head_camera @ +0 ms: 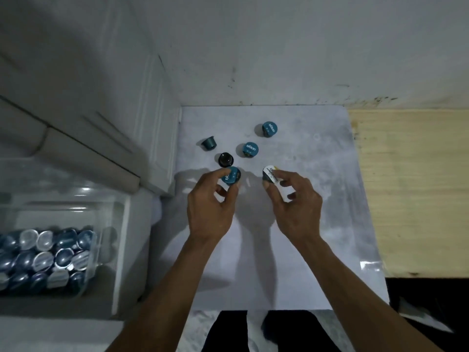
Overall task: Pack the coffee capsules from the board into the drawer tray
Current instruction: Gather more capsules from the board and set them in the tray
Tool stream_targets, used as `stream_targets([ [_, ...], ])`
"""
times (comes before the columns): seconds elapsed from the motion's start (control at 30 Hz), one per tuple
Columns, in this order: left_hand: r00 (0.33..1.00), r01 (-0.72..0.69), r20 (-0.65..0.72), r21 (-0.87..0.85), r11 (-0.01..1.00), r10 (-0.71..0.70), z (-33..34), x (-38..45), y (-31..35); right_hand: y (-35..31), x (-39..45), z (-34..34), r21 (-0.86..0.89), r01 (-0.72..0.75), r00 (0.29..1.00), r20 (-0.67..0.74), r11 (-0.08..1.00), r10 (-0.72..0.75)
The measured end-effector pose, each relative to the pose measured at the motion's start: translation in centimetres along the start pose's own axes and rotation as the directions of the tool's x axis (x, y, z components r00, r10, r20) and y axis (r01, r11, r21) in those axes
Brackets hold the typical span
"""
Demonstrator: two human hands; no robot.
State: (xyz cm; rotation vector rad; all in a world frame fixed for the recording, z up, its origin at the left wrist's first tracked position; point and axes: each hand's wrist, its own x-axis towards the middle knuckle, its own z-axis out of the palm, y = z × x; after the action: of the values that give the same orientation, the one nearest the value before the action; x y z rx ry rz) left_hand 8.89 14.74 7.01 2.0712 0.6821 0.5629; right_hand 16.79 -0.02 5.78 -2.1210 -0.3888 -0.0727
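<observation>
While both my arms reach over the white board (317, 153), my left hand (212, 204) pinches a teal capsule (230, 176), thumb and fingers clamped on its rim, label up. My right hand (295, 201) pinches a white-lidded capsule (269, 174) the same way, fingers closed round its body. Both capsules sit over the middle of the board; whether they touch its surface I cannot tell.

Four capsules lie loose toward the board's far left part: a dark one (225, 159) just beyond my left hand, a teal one on its side (210, 143), and two teal ones with labels up (250, 149) (269, 128).

Off the board's left edge and lower, the clear drawer tray (101, 214) holds a heap of blue and silver capsules (45, 257).
</observation>
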Motion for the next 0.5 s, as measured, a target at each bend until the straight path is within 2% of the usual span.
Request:
stream_targets([
  [0.17,0.999,-0.023,-0.031,-0.051,0.998,0.021,-3.3,-1.9,2.9,-3.3,-2.3,-2.5,0.075,0.023,0.999,-0.047,0.997,-0.019],
  [0.27,0.996,-0.081,-0.047,-0.040,0.996,0.079,-4.7,-3.9,4.3,-4.5,-4.0,-4.4,0.079,0.061,0.997,-0.049,0.995,-0.057],
  [0.5,0.995,-0.101,0.003,-0.036,0.994,0.101,-8.4,-11.1,6.7,-6.6,-10.8,-8.6,0.129,0.102,0.994,-0.055,0.986,-0.095],
])
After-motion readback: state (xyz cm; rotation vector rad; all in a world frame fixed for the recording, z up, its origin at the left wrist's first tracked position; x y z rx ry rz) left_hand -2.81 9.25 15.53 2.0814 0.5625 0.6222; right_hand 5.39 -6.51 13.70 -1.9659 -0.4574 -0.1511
